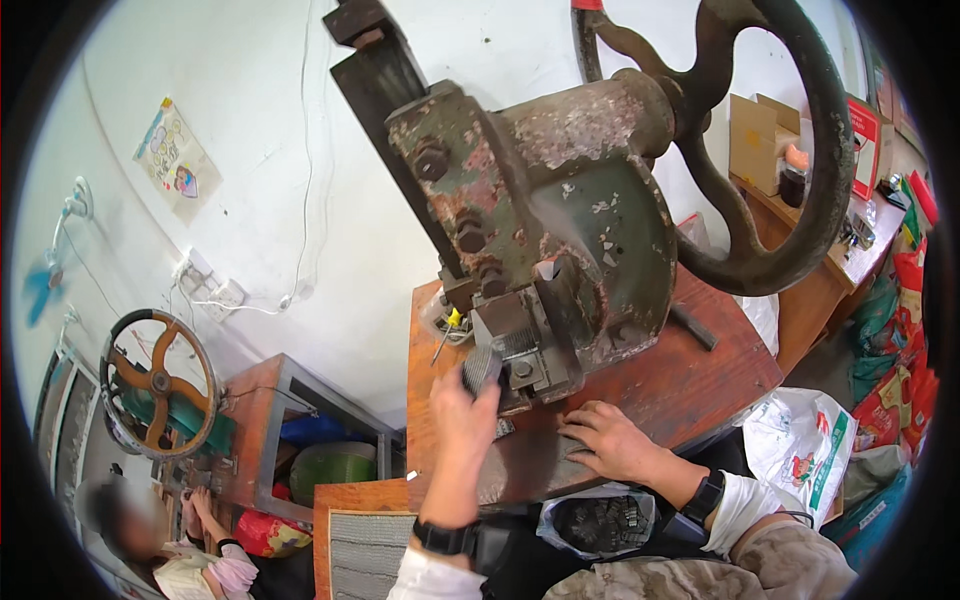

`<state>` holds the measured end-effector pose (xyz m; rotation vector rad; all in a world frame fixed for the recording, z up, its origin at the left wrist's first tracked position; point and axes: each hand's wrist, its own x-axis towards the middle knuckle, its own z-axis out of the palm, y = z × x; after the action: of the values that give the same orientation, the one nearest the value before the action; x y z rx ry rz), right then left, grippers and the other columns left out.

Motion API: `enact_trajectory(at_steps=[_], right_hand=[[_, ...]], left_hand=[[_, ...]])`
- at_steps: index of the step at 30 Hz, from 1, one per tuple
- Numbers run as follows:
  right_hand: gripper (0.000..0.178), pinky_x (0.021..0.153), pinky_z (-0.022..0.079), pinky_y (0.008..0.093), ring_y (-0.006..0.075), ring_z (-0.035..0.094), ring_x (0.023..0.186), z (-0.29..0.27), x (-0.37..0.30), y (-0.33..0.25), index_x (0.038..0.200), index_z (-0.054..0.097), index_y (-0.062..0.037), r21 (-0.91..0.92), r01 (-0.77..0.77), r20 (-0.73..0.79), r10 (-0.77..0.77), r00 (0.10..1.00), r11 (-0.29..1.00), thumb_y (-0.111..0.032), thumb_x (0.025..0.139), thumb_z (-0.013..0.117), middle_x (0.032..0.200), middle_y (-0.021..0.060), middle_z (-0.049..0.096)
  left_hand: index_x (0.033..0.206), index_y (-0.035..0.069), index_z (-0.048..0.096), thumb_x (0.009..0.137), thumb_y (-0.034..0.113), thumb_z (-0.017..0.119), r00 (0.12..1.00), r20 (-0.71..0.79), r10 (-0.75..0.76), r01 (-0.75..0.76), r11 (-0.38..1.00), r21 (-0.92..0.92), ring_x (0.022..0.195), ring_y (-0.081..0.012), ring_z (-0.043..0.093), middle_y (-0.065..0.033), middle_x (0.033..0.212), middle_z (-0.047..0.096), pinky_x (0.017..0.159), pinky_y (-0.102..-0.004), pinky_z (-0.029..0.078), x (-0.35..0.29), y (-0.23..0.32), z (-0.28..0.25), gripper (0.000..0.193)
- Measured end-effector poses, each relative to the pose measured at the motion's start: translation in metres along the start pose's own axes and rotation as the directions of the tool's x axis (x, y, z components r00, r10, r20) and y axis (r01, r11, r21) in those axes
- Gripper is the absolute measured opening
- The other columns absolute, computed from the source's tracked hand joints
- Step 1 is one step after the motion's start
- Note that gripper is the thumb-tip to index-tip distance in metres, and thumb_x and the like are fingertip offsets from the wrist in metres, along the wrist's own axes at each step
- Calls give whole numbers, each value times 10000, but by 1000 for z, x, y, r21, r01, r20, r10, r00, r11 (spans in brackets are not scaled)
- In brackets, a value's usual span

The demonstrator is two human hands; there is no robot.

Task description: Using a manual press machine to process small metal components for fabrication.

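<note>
My left hand (460, 420) is closed on a grey, finely ridged bundle (482, 367), which looks like thin pieces stacked together. It is held at the left side of the die block (520, 350) on a worn green hand press (590, 200). My right hand (612, 440) lies on the reddish wooden tabletop (715, 375) in front of the press, fingers apart and bent. Whether anything small is under its fingertips I cannot tell. Behind the left hand, a bowl (437, 312) holds small parts and a yellow-handled tool (453, 318).
A large handwheel (835, 150) stands out at the press's right. A dark bar (694, 327) lies on the table. Below are a plastic-lined container (640, 500) of dark pieces and a wooden tray (330, 510) of grey rows. At lower left, another person (130, 520) sits by a second handwheel (158, 382).
</note>
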<state>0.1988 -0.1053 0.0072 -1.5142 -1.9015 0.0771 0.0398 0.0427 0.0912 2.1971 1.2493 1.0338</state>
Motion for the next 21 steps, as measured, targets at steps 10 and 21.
enact_trajectory(at_steps=[10, 21], right_hand=[[390, 939, 376, 411, 308, 446, 1115, -2, -3, 5, 1061, 604, -57, 62, -14, -16, 15, 1000, 998, -203, 711, 697, 1125, 110, 542], [266, 764, 473, 395, 328, 565, 889, -43, 37, 6, 954, 620, -32, 114, 58, -365, -12, 931, 992, -152, 727, 689, 965, 127, 596]], left_hand=[[1158, -91, 502, 747, 114, 635, 984, 168, -55, 126, 884, -451, 984, -290, 569, -205, 1090, 584, 847, -364, 438, 43, 21, 39, 478], [1180, 42, 491, 822, 57, 523, 986, 49, 161, -157, 985, -77, 1114, -429, 416, -269, 1205, 429, 957, -458, 349, 54, -33, 52, 360]])
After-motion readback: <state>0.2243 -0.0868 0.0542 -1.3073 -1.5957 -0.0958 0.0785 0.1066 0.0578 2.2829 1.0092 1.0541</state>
